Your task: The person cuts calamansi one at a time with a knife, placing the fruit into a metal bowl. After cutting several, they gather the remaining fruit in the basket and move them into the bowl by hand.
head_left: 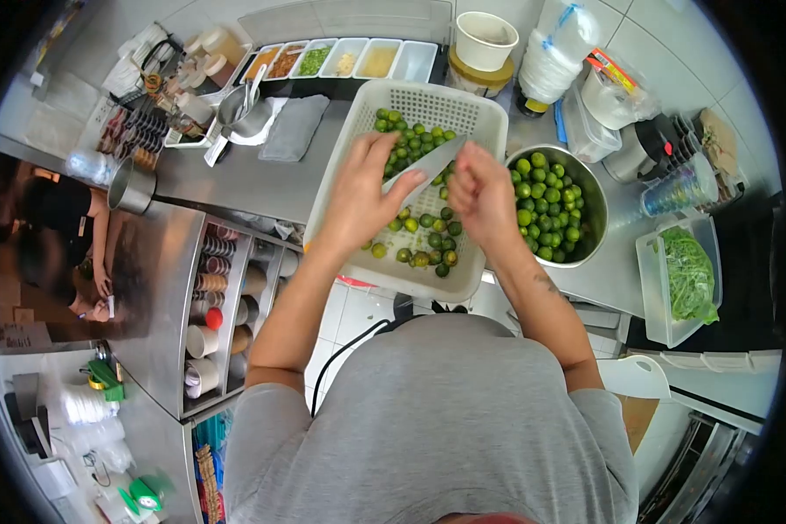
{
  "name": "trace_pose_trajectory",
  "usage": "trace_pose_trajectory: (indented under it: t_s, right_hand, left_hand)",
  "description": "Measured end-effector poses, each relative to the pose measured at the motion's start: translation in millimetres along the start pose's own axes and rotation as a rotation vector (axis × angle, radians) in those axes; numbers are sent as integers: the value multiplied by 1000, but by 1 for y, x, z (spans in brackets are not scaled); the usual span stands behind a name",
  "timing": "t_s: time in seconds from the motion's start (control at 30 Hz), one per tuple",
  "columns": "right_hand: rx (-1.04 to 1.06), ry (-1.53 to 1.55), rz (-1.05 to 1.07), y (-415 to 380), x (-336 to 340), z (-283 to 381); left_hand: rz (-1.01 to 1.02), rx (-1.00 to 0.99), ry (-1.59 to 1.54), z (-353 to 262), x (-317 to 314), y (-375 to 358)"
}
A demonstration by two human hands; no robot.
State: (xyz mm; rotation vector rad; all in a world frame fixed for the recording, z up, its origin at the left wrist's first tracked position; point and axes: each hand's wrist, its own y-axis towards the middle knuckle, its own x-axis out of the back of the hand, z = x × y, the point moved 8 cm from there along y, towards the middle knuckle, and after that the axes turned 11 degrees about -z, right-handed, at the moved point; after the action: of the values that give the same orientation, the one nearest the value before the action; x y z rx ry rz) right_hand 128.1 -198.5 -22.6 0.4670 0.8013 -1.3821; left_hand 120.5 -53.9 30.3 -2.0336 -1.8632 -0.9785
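Observation:
A knife blade (437,161) lies slanted over a white perforated basket (320,205) of green limes (424,240). My left hand (362,188) is at the blade's lower left end, its thumb against the metal and its fingers curled above the limes. At the upper right end of the blade, my right hand (483,194) is closed in a pinch; what is between its fingers is hidden. The knife's handle cannot be made out. Whole limes (546,205) fill a round metal bowl (599,214) just right of the basket.
Behind the basket stand topping trays (348,58) and white tubs (485,42). A grey cloth (294,128) and a metal pot (243,112) are at the back left. Leafy greens (686,275) fill a container at the right. Another person's arms (99,244) show at far left.

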Motion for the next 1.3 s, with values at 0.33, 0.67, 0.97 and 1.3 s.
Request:
trace_pose_trajectory:
  t_s: [0.33,0.67,0.97,1.3]
  right_hand:
    - [299,20,195,-36,-113,5]
    - [893,-2170,47,-72,-69,63]
    - [421,-2168,374,15,5,-86]
    - [-231,-228,-17,-16,18,-27]
  left_hand:
    - [-24,374,-1511,-13,-41,18]
    - [29,-285,21,-38,76,-18]
    - [485,378,135,95,-37,-2]
    - [108,478,-753,23,24,-41]
